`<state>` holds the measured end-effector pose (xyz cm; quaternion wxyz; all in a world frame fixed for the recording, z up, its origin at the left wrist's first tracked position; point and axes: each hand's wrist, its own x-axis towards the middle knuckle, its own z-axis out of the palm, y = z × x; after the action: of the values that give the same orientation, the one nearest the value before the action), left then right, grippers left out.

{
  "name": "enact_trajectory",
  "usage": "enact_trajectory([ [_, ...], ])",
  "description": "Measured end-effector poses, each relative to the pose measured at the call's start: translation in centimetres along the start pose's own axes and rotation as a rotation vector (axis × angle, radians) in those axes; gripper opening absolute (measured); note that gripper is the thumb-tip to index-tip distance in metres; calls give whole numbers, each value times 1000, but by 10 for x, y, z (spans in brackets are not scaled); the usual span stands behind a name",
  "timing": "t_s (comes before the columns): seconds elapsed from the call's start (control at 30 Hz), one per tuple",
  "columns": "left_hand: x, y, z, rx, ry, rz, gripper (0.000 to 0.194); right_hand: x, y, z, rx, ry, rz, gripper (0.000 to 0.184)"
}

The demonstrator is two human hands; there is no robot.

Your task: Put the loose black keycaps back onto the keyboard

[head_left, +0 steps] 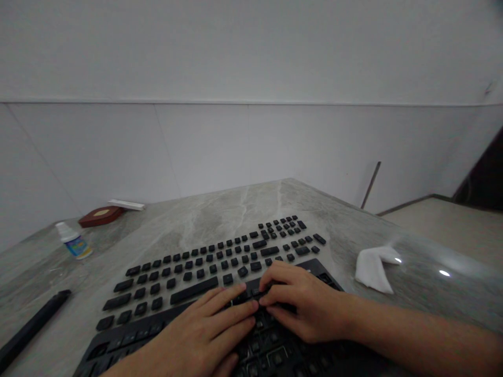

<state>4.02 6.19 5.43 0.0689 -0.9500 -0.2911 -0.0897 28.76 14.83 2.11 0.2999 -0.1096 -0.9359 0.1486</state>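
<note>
A black keyboard [271, 348] lies at the near edge of the view, with bare key sockets showing in its middle and some keys still fitted along its far side. Across it rests my left hand [212, 327], fingers stretched out flat and tips by the top row. My right hand [302, 301] reaches in from the right; its fingers are bent and drawn together at a small key, and whatever sits between the tips is hidden. Beyond the keyboard, loose black keycaps [209, 258] are laid out in rows, among them a long space bar [194, 291].
On the grey marbled table [220, 217] a white bottle [74, 241] with a blue label stands at left. Behind it are a dark red wooden piece [101, 215] and a white strip [126, 204]. A black bar [33, 330] lies at near left, a folded white cloth [375, 269] at right.
</note>
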Motion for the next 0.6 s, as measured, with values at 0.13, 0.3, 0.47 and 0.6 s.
enact_trajectory([
  [0.13,0,0,-2,28,-32,19,53,0,0,-3,4,9,7,14],
  [0.3,-1,0,-1,6,11,9,51,2,1,-3,12,61,-39,10],
  [0.47,-2,0,5,-28,68,-31,50,2,1,-3,45,72,-33,8],
  [0.6,-3,-1,4,-38,74,-39,50,3,0,-4,66,35,-25,7],
])
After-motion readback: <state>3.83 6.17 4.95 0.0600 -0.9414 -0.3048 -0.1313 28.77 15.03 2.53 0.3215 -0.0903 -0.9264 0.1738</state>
